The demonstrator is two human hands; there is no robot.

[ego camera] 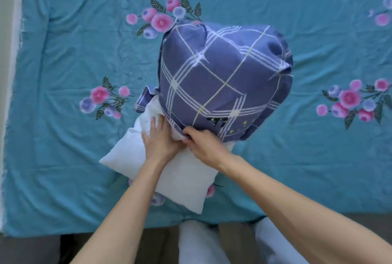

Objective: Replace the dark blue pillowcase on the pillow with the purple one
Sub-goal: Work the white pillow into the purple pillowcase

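White pillow [180,178] lies on the teal floral bedsheet [63,51], near edge of the bed, center of view. Near half of the pillow is bare, near corner close to the bed edge. Far half is inside the purple pillowcase [222,77], a purple-blue fabric with white and yellow crossing lines. The covered far end bulges up, rounded, above the sheet. Case opening sits across the pillow's middle; a loose flap of the case sticks out at the left side, over white fabric.

Left hand [161,140] lies flat on the bare pillow just left of the case hem, fingers straight and spread, pointing far, pressing the white fabric. It holds nothing.

Right hand [201,142] is just right of the left one, touching it at the thumb side. Its fingers are curled and pinch the near hem of the purple pillowcase, bunching the edge.

Both forearms come in from the near edge, bare. Person's light trouser legs [197,242] show below the bed edge, dark floor between them.

Pale strip of wall or bed side runs along the far left. No dark blue pillowcase can be made out in view.
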